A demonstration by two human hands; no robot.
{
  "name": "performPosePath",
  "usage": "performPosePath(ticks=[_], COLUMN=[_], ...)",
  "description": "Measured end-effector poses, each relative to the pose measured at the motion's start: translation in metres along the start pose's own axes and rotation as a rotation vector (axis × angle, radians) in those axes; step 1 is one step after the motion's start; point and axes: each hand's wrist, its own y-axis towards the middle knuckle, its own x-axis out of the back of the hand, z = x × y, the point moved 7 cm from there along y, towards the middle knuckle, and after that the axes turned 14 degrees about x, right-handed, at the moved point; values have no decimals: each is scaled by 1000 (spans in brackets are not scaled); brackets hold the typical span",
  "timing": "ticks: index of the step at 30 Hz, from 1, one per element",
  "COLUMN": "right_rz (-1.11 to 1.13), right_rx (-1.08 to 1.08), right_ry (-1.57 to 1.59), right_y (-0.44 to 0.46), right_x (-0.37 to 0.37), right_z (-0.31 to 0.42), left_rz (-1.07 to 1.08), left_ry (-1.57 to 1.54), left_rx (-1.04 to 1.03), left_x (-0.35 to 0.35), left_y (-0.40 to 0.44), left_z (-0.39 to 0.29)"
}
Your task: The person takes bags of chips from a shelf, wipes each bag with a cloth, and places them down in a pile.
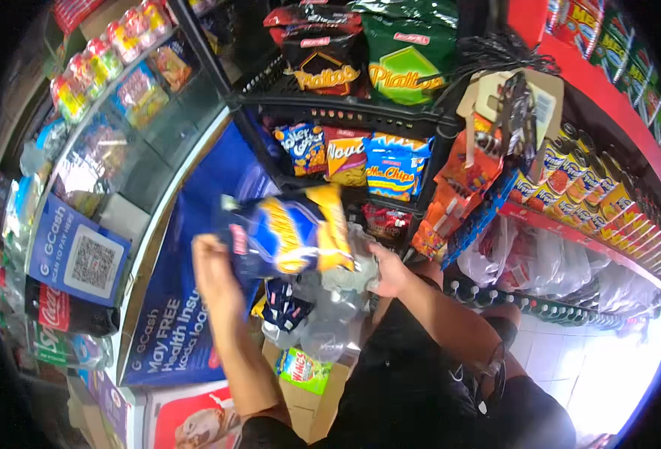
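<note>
A dark blue and yellow snack bag (289, 232) is lifted in front of me, slightly blurred. My left hand (218, 273) grips its left end, the fingers partly hidden behind the pack. My right hand (390, 271) is closed on the edge of a crumpled, see-through plastic bag (330, 325), which hangs below the snack bag. Inside or behind that plastic, a dark pack (287, 303) shows; I cannot tell which. Beneath lies a green Wings pack (304, 372) in an open cardboard box (300, 408).
Ahead, black crates (338, 112) hold Piattos bags (409, 60), Nova (347, 157) and Mr. Chips (398, 166). At left stands a glass counter (173, 131) with a GCash QR sign (83, 251) and bottles. Cans (581, 179) line the right shelf, above plastic-wrapped goods (525, 251).
</note>
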Motion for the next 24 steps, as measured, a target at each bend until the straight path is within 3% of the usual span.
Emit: performPosePath(ticks=[2,4,8,12,16,19,21,24], right_rz=[114,69,95,89,-52,-95,-111,-102], right_rx=[57,38,130,76,155,174,138,108], right_ry=[-20,-32,-91,-185,-282,-342,-344,-375], right_y=[3,-5,-14,-22,-35,-43,-43,-46], right_x=[-8,-19,0,26,32,29,33,47], right_z=[0,6,25,31,36,44,48,54], left_rz=[168,302,419,463,219,200,327,454], left_ry=[48,-97,-345,-34,31,-64,-192,-183], left_rx=[-8,184,415,257,-5,73,239,328], left_x=[-18,-36,-53,-77,-79,-80,-89,-103], left_y=[-7,-16,-27,-16,-15,-18,-21,-35], left_z=[58,107,124,135,139,158,167,156])
